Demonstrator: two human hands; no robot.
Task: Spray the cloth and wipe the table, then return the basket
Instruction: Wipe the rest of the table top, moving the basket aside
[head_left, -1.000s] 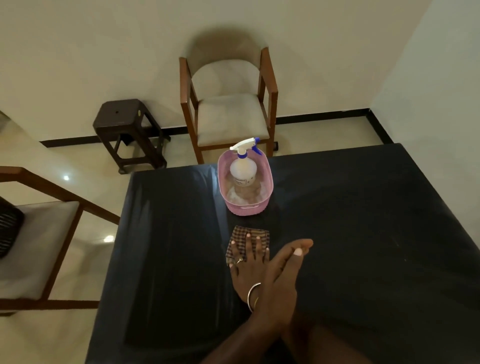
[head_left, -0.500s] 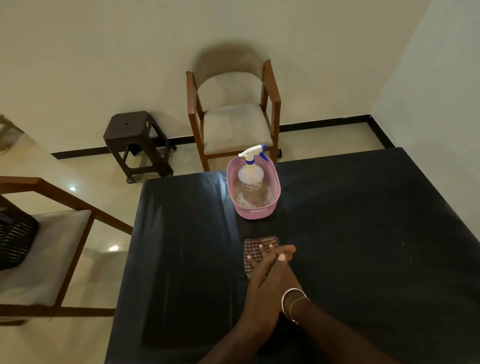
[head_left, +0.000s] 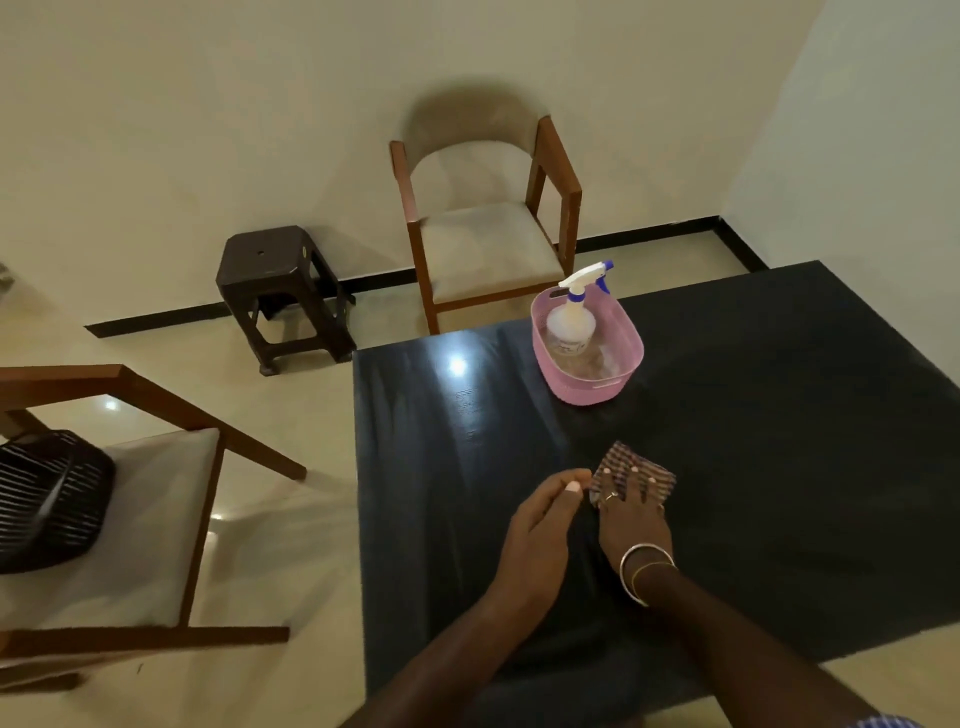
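Pressing flat on the checked cloth (head_left: 636, 475), the right hand (head_left: 631, 512) lay palm down with its fingers spread wide, so its grip was open and clasped nothing; a ring showed on one finger and bangles (head_left: 644, 571) circled the wrist. The cloth sat folded on the black desk (head_left: 779, 467), near the desk's middle, with the hand covering its near half. Just beside it, at nine o'clock from the cloth, the left hand (head_left: 540, 530) hovered or rested edge-on with fingers loosely curled and the thumb tip close to the cloth's left corner; whether the thumb touched the cloth could not be told, and the hand's grip was loose and held nothing.

At twelve o'clock from the cloth, well apart from both hands, the pink basket (head_left: 597, 379) stood on the desk close to its far edge. A spray bottle (head_left: 571, 327) with a white trigger head and blue nozzle stood upright inside the basket, towards its far left side.

Beyond the desk's far edge, at about eleven o'clock from the basket, a wooden chair (head_left: 488, 244) with a pale cushion faced the desk against the wall. A dark plastic stool (head_left: 283, 280) stood at nine o'clock from that chair. At nine o'clock from the desk a second wooden chair (head_left: 130, 519) carried a black slatted object (head_left: 47, 499) on its seat.
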